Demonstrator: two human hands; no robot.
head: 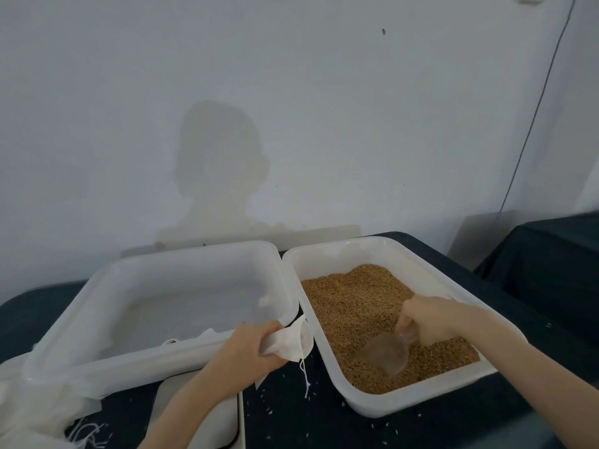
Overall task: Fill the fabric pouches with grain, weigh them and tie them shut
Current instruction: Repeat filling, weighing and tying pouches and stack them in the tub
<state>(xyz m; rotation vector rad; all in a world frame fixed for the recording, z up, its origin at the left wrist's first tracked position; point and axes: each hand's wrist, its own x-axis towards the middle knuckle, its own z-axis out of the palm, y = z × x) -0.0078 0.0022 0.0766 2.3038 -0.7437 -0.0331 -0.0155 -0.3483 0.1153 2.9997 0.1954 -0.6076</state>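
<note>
Dark tabletop: right tub holds grain; right hand fingers grip scoop; left hand pinches pouch.

Clear plastic scoop; white cloth pouch; smooth translucent plastic tubs.

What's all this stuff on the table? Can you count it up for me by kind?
White plastic tubs: 2, the grain tub and the tub on the left
Clear scoops: 1, the scoop gripped by the right hand
Fabric pouches in hand: 1, the pouch held by the left hand
White scale-like trays: 1, the tray
Total: 5
</note>
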